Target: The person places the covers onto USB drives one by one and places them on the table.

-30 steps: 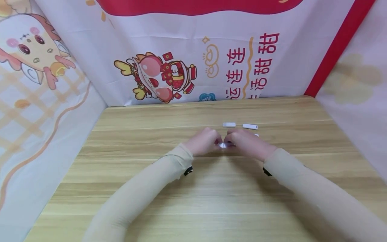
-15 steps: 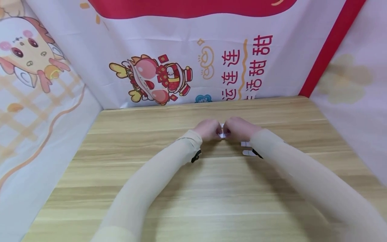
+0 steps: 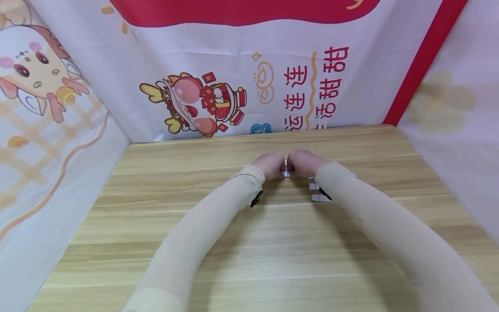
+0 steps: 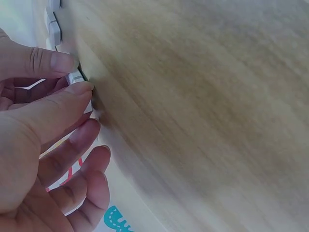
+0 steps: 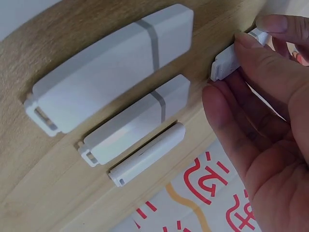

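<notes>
A small white USB flash drive point(image 5: 226, 60) lies between both hands close to the tabletop. In the head view, my left hand point(image 3: 270, 164) and right hand point(image 3: 306, 162) meet over it, fingertips almost touching. My right thumb and fingers pinch its loop end in the right wrist view, where the right hand point(image 5: 270, 96) fills the right side. The left hand point(image 5: 285, 26) pinches the other end there, past the grey band. In the left wrist view the left hand point(image 4: 53, 159) has its lower fingers loosely bent; the drive point(image 4: 75, 76) is mostly covered by thumbs.
More white flash drives lie beside the right hand: a large one point(image 5: 111, 72), a middle one point(image 5: 137, 121) and a narrow one point(image 5: 147, 154). The wooden table point(image 3: 218, 251) ends at a printed cloth wall point(image 3: 234, 47) just beyond the hands.
Both hands have moved farther from the body, toward the table's back, and drawn closer together. Two drives near the right forearm have come into view. The head view has shifted slightly.
</notes>
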Demonstrator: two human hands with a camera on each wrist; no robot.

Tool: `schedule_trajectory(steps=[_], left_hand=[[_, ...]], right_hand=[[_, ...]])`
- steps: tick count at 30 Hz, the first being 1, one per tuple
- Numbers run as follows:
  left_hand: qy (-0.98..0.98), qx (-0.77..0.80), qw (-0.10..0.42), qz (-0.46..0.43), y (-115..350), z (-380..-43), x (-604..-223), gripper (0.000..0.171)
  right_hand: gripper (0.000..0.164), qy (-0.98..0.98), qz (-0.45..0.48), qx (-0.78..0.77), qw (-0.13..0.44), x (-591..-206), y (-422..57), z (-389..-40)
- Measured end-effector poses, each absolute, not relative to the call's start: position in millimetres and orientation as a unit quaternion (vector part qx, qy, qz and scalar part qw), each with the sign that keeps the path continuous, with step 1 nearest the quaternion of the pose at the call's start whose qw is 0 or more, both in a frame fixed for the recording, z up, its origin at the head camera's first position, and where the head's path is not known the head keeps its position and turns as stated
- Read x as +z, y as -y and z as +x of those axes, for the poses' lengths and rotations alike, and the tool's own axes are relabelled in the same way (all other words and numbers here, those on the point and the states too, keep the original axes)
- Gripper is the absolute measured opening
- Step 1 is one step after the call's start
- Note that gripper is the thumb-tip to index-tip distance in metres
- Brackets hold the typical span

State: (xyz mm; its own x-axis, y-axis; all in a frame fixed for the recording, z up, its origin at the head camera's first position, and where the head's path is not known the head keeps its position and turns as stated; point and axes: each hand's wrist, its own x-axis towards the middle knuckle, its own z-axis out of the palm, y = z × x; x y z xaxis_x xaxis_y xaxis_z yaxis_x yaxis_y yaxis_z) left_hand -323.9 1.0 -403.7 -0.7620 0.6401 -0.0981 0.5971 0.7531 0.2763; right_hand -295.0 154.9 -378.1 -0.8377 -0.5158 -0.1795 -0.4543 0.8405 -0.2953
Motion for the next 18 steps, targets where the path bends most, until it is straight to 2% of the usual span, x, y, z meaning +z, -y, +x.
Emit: schedule_trajectory(steps=[12, 18], left_hand=[[-0.933, 0.126, 0.122, 0.314, 0.0, -321.2, -399.5, 0.016], [-0.930, 0.122, 0.137, 0.317, 13.6, -321.3, -397.1, 0.018]], right_hand=[[0.012, -0.951, -0.235, -0.132, 0.151, -380.2, -157.7, -298.3], [0.011, -0.950, -0.262, -0.119, 0.122, -377.5, -162.3, -297.9]])
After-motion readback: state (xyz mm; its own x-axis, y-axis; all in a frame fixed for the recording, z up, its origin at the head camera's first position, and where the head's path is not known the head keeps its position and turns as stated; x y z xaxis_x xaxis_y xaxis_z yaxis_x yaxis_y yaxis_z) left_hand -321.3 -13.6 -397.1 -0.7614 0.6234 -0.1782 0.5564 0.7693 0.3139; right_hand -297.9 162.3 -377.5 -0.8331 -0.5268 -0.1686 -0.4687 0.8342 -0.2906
